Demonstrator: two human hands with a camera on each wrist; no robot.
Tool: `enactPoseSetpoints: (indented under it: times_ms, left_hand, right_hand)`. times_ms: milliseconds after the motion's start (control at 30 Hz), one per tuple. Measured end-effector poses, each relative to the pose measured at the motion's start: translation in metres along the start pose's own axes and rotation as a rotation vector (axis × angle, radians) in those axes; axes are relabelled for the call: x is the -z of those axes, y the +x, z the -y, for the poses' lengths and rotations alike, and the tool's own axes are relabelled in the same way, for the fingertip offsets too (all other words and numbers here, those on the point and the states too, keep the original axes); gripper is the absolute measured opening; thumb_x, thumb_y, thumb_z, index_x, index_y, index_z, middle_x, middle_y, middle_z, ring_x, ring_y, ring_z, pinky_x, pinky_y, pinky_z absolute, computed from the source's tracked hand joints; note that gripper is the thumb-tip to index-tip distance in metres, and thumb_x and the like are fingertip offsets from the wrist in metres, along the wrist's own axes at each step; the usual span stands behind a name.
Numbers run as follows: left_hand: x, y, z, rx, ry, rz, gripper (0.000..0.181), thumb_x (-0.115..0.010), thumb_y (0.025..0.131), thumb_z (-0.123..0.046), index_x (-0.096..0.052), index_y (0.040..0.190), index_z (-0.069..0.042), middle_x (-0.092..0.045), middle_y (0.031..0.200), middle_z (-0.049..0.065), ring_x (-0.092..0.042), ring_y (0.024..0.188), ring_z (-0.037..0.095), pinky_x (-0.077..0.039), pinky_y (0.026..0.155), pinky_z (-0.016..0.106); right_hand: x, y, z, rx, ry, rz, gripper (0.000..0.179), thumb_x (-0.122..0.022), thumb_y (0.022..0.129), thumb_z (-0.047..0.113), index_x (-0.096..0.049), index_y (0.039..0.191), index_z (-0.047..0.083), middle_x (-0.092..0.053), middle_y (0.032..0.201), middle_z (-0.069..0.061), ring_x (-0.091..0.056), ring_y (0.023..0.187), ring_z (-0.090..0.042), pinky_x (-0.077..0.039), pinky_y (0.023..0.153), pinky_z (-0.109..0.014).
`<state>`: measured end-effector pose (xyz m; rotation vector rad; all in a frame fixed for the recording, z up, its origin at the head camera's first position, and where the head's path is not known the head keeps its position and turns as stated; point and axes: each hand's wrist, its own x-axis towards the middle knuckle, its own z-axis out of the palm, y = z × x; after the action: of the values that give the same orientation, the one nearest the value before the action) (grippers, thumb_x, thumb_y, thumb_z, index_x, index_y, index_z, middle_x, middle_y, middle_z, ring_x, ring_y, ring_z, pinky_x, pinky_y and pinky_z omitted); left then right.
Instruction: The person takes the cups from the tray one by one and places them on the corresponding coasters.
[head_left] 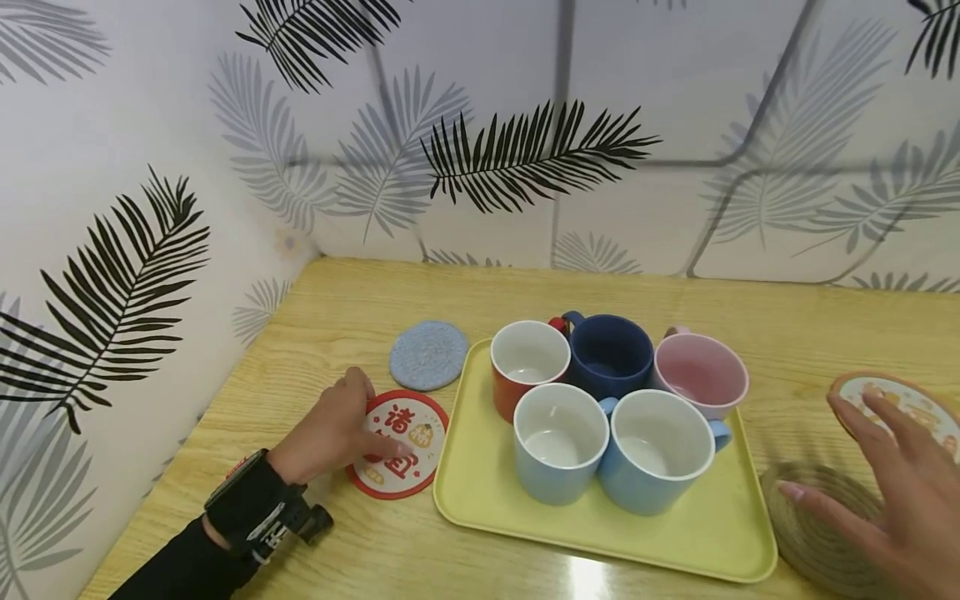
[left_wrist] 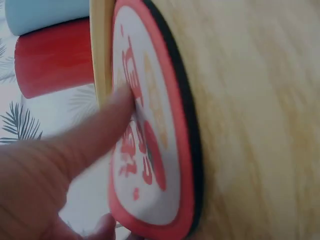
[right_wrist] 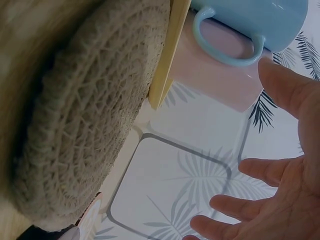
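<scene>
My left hand [head_left: 330, 429] is at a round red-rimmed coaster [head_left: 416, 475] with red characters, lying left of the yellow tray. Its thumb reaches over the coaster's printed face, and the other fingers bend at the left rim; in the left wrist view, fingertips meet the rim and are partly hidden. At the right, my right hand [head_left: 911, 483] spreads its fingers above a woven brown coaster [head_left: 813, 508] and holds nothing. In the right wrist view, the woven coaster [right_wrist: 100, 110] is apart from the fingers.
The yellow tray [head_left: 517, 521] carries a red mug [head_left: 504, 392], navy mug [head_left: 611, 350], pink mug [head_left: 705, 371] and two light blue mugs [head_left: 558, 467]. A grey-blue felt coaster [head_left: 427, 356] lies behind the red-rimmed one; a printed coaster [head_left: 896, 396] is far right. Leaf-patterned wall covering [head_left: 510, 233] borders the table.
</scene>
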<state>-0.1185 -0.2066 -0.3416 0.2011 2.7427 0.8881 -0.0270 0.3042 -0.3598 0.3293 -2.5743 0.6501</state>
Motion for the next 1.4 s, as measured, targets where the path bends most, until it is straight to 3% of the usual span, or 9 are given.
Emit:
enactPoseSetpoints:
  times_ms: [100,267,400,567,733,800,933,1067,1400]
  left_hand:
    - [0.004,0.0,0.003,0.012,-0.118,0.049,0.059,-0.085,0.082,-0.014,-0.04,0.116,0.004,-0.06,0.088,0.012,-0.058,0.071,0.019,-0.046,0.062,0.032]
    - [0.019,0.003,0.004,-0.035,-0.224,0.113,0.027,-0.072,0.094,-0.01,-0.062,0.113,0.007,-0.065,0.089,0.01,-0.061,0.076,0.017,-0.051,0.065,0.029]
    - [0.033,0.017,0.0,-0.026,-0.313,-0.003,0.021,-0.061,0.101,-0.007,-0.063,0.114,0.009,-0.065,0.09,0.014,-0.06,0.078,0.018,-0.05,0.065,0.026]
    - [0.032,0.049,-0.007,0.094,-0.458,-0.193,0.035,-0.057,0.104,-0.014,-0.055,0.13,0.009,-0.066,0.109,0.018,-0.06,0.087,0.014,-0.049,0.071,0.02]
    - [0.017,0.08,-0.012,0.206,-0.73,-0.208,0.043,-0.052,0.106,-0.013,-0.046,0.144,0.006,-0.059,0.129,0.018,-0.06,0.105,0.015,-0.051,0.079,0.017]
    - [0.011,0.09,-0.015,0.244,-0.782,-0.211,0.043,-0.051,0.106,-0.014,-0.045,0.145,0.005,-0.059,0.13,0.018,-0.059,0.108,0.015,-0.051,0.079,0.018]
    - [0.0,0.103,-0.018,0.298,-0.782,-0.23,0.042,-0.051,0.106,-0.014,-0.047,0.143,0.005,-0.061,0.13,0.019,-0.06,0.111,0.017,-0.051,0.084,0.022]
    - [-0.003,0.105,-0.015,0.326,-0.743,-0.241,0.042,-0.052,0.106,-0.014,-0.048,0.142,0.006,-0.062,0.129,0.02,-0.06,0.112,0.019,-0.05,0.093,0.028]
    - [-0.008,0.075,-0.008,0.326,-0.705,-0.192,0.042,-0.052,0.106,-0.016,-0.047,0.142,0.005,-0.061,0.128,0.019,-0.056,0.112,0.02,-0.044,0.099,0.033]
  right_hand:
    - [0.0,0.0,0.0,0.001,0.002,0.003,0.092,-0.076,0.086,0.051,-0.037,0.153,0.002,-0.028,0.15,-0.043,-0.021,0.137,-0.067,0.004,0.107,-0.08]
    - [0.001,0.0,0.0,0.006,-0.014,0.004,0.089,-0.073,0.088,0.051,-0.038,0.151,0.001,-0.03,0.146,-0.045,-0.024,0.136,-0.067,0.002,0.109,-0.079]
    - [0.001,0.0,-0.001,0.012,-0.002,-0.016,0.085,-0.073,0.089,0.05,-0.041,0.149,0.0,-0.033,0.144,-0.046,-0.027,0.133,-0.068,-0.002,0.111,-0.077]
    - [-0.001,-0.001,-0.004,0.036,0.008,-0.042,0.081,-0.073,0.089,0.05,-0.046,0.146,-0.001,-0.037,0.141,-0.047,-0.031,0.131,-0.067,-0.01,0.111,-0.077]
    - [-0.003,0.0,-0.006,0.09,-0.015,-0.071,0.085,-0.063,0.089,0.064,-0.05,0.143,0.0,-0.042,0.135,-0.048,-0.037,0.126,-0.067,-0.018,0.108,-0.078]
    - [-0.004,0.0,-0.005,0.085,-0.01,-0.068,0.085,-0.061,0.09,0.065,-0.05,0.142,0.0,-0.042,0.134,-0.049,-0.036,0.127,-0.067,-0.017,0.107,-0.078]
    - [-0.005,-0.004,-0.004,0.049,-0.007,-0.045,0.08,-0.066,0.091,0.057,-0.047,0.145,0.0,-0.038,0.137,-0.049,-0.033,0.128,-0.069,-0.013,0.107,-0.08]
    - [-0.005,-0.005,-0.003,0.052,-0.014,-0.052,0.08,-0.064,0.092,0.059,-0.048,0.145,0.001,-0.039,0.136,-0.049,-0.034,0.126,-0.07,-0.013,0.106,-0.08]
    - [-0.005,-0.003,-0.005,0.082,-0.036,-0.085,0.086,-0.054,0.092,0.069,-0.049,0.144,0.001,-0.042,0.13,-0.05,-0.04,0.111,-0.073,-0.02,0.102,-0.081]
